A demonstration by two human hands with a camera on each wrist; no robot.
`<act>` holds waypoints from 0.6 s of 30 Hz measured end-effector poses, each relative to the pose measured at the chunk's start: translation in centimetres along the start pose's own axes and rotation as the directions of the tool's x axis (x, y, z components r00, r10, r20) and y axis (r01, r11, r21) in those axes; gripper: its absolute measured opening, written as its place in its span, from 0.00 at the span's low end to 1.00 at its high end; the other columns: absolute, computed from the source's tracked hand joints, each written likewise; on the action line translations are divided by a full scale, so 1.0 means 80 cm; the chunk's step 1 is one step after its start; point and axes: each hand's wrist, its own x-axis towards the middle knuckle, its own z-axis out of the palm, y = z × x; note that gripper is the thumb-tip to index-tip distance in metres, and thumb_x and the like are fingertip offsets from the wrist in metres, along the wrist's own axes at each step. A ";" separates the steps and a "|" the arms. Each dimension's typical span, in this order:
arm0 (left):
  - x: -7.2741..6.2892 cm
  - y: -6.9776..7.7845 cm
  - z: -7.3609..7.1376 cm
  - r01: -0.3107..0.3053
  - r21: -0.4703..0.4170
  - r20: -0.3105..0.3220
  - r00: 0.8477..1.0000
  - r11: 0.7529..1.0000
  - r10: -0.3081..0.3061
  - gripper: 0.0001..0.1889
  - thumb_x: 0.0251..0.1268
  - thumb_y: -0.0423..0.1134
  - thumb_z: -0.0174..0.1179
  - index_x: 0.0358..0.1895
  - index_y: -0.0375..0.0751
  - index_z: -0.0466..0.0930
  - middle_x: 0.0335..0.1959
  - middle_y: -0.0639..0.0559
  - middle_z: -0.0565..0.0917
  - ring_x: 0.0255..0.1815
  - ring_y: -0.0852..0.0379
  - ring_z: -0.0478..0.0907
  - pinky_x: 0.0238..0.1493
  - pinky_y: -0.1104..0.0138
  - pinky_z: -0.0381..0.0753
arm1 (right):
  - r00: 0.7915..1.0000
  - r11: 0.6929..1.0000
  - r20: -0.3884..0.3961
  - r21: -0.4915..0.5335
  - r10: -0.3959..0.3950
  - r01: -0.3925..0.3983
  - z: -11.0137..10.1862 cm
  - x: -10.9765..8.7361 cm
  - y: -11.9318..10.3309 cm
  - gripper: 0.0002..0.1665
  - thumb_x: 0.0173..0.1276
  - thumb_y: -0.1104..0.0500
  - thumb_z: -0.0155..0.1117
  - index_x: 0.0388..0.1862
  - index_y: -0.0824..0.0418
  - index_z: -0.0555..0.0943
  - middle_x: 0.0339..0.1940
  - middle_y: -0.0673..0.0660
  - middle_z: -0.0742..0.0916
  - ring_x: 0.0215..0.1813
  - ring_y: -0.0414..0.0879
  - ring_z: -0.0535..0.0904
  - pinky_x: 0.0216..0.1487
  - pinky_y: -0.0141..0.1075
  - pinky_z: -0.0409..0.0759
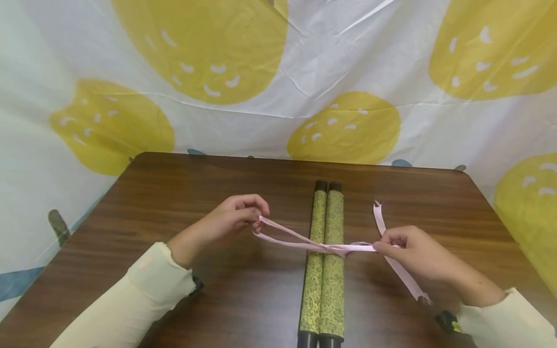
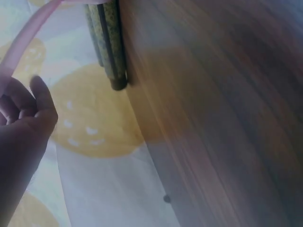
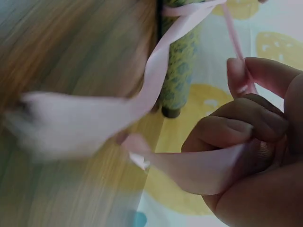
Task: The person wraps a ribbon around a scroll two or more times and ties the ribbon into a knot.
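Two scroll-like rolls (image 1: 332, 295) in green-gold patterned cloth, with black ends, lie side by side on the table. A pink ribbon (image 1: 291, 245) goes across their middle and gathers in a crossing on top. To the left, my left hand (image 1: 237, 212) pinches a loop of it between thumb and fingers, two strands running back to the rolls. On the other side, my right hand (image 1: 415, 251) pinches a strand drawn out nearly straight. In the right wrist view a ribbon length (image 3: 203, 170) also passes through the curled fingers, and another tail (image 3: 85, 123) hangs blurred.
The dark wooden table (image 1: 209, 299) has rounded far corners. Behind it hangs a white cloth (image 1: 243, 118) printed with big yellow fruit. A loose ribbon tail (image 1: 404, 275) with a frayed tip lies right of the rolls, partly under my right hand.
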 end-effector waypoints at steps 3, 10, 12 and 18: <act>-0.006 0.002 -0.008 0.031 0.022 0.000 1.000 0.999 -0.031 0.06 0.69 0.28 0.48 0.43 0.34 0.75 0.25 0.53 0.73 0.28 0.60 0.72 0.35 0.70 0.78 | 1.000 1.000 0.013 0.012 0.014 -0.014 -0.008 -0.008 0.008 0.18 0.73 0.51 0.62 0.24 0.60 0.78 0.14 0.43 0.68 0.17 0.34 0.62 0.17 0.30 0.62; -0.018 0.007 -0.022 0.056 0.081 -0.003 0.998 0.995 -0.056 0.06 0.72 0.30 0.51 0.43 0.40 0.77 0.25 0.55 0.74 0.22 0.62 0.66 0.25 0.72 0.66 | 0.999 0.998 -0.023 -0.046 0.029 -0.030 -0.026 -0.024 0.025 0.20 0.73 0.52 0.63 0.21 0.59 0.75 0.14 0.41 0.67 0.19 0.33 0.63 0.19 0.29 0.63; -0.020 0.010 -0.027 0.056 0.081 -0.005 0.998 0.995 -0.056 0.06 0.72 0.30 0.51 0.44 0.39 0.77 0.24 0.56 0.73 0.20 0.62 0.63 0.23 0.72 0.63 | 0.998 0.997 -0.033 -0.062 0.049 -0.051 -0.030 -0.028 0.028 0.21 0.72 0.51 0.63 0.21 0.58 0.74 0.14 0.41 0.67 0.19 0.33 0.63 0.19 0.29 0.63; -0.035 0.017 -0.052 0.077 0.185 -0.072 0.995 0.980 -0.065 0.06 0.74 0.32 0.51 0.46 0.36 0.75 0.21 0.57 0.70 0.16 0.63 0.59 0.17 0.72 0.59 | 0.997 0.993 -0.045 -0.102 0.062 -0.067 -0.041 -0.036 0.035 0.22 0.73 0.49 0.62 0.21 0.57 0.73 0.14 0.41 0.65 0.19 0.33 0.61 0.19 0.31 0.62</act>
